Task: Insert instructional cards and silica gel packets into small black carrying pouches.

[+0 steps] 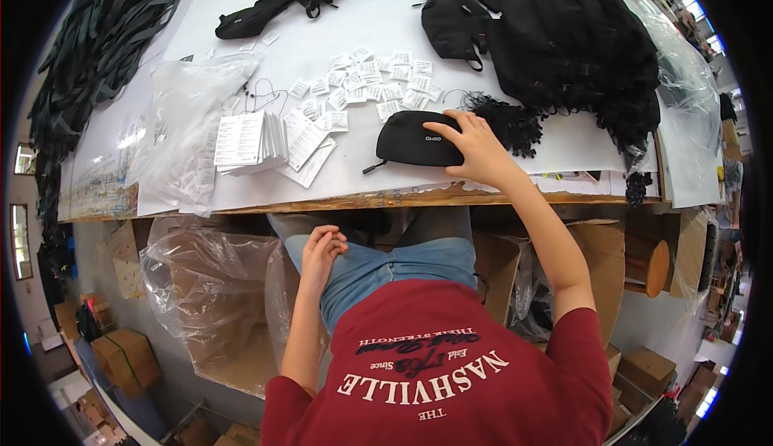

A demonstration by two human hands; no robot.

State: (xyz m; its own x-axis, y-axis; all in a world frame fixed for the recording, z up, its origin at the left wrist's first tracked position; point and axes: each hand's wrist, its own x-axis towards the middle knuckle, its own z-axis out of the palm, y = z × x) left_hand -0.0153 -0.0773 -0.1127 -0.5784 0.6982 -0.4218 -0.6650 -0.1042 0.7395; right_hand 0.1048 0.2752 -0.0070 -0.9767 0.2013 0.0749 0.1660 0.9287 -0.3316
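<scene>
Between our wide-spread right fingers (444, 132) we hold a black pouch (407, 142), partly hidden by them; our left fingers (325, 241) curl, contents unclear.

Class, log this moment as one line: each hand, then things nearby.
right hand: holding right end of black pouch | left hand: loosely curled, over jeans | table: packets, cards, black strings, black pile

A workshop that handles sewn goods in bulk: black straps (105, 51) heap along the table's (346, 202) left edge, and black pouches (572, 43) pile toward its far right corner. Stacked tags (239, 140) lie near the front edge, with scattered slips (370, 76) behind; below stand cartons (608, 253).
</scene>
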